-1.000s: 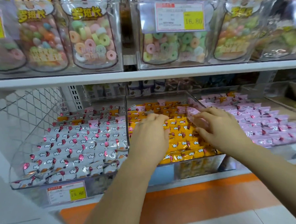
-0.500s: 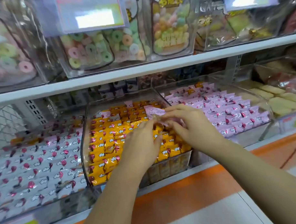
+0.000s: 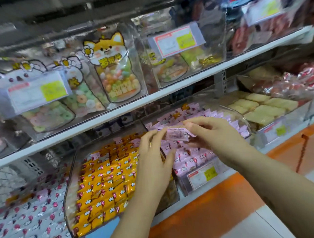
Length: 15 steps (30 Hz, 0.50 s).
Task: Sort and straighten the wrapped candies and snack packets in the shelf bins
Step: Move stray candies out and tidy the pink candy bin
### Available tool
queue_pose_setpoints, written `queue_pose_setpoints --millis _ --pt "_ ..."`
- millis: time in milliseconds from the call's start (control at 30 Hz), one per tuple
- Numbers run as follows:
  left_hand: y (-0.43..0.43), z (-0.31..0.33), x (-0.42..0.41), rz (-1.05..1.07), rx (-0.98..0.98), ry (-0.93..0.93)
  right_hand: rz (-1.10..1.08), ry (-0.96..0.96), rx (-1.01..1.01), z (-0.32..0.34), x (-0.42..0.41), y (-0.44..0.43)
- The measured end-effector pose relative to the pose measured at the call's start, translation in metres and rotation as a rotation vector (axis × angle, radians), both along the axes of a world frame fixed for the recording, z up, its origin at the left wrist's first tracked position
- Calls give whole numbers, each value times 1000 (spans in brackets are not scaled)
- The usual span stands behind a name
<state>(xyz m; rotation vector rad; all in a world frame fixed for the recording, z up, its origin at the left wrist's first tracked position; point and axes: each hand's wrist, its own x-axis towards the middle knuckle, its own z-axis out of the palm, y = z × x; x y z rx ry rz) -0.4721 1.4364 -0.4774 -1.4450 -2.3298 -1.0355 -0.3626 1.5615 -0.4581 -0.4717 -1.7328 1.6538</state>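
So the pink candy is up in the air, not in any bin right now. It's held over the near-left corner of the pink bin, pretty much above the wall it shares with the orange bin. Its long axis runs left to right, close to level, and the printed back of the wrapper faces up.

The right hand has it: thumb and fingers curl in and pinch the right end. The left hand is looser, with fairly straight fingers whose tips rest against the left end, and the thumb sits lower, clear of the wrapper (so I'd call that steadying, not gripping).

What matters for the drop, I reckon: the pink candies lie directly under and to the right of it, on the right hand's side, while the orange candies are off to the left under the left forearm. So the right hand is the closer one to set it down, and the candy probably needs flipping to match its neighbours.

Further out there's a bin of white candies far left, pale yellow packets to the right, and bagged sweets above the upper shelf.
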Motion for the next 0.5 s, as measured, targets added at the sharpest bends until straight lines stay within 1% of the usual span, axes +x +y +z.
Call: queue_pose_setpoints --millis 67,133,233,300,333,367,433,467,500 --pt "10 6 4 -9 40 49 34 27 -105 1 7 8" --pt "20 13 10 -39 62 78 60 29 -146 1 12 14" --pt "35 19 17 -104 45 122 72 77 -239 6 17 19" --pt "42 24 22 -80 47 77 34 122 -293 10 21 23" --pt "45 26 25 -57 74 -12 20 114 -276 12 23 24" --pt "48 29 26 -39 116 -142 -3 59 -183 13 25 26" --pt "54 33 27 -39 172 -432 -39 -146 139 9 29 30" --pt "56 33 27 -61 174 -538 -29 -235 259 7 29 30" --pt "58 31 27 -84 165 -610 4 -291 325 4 29 31"
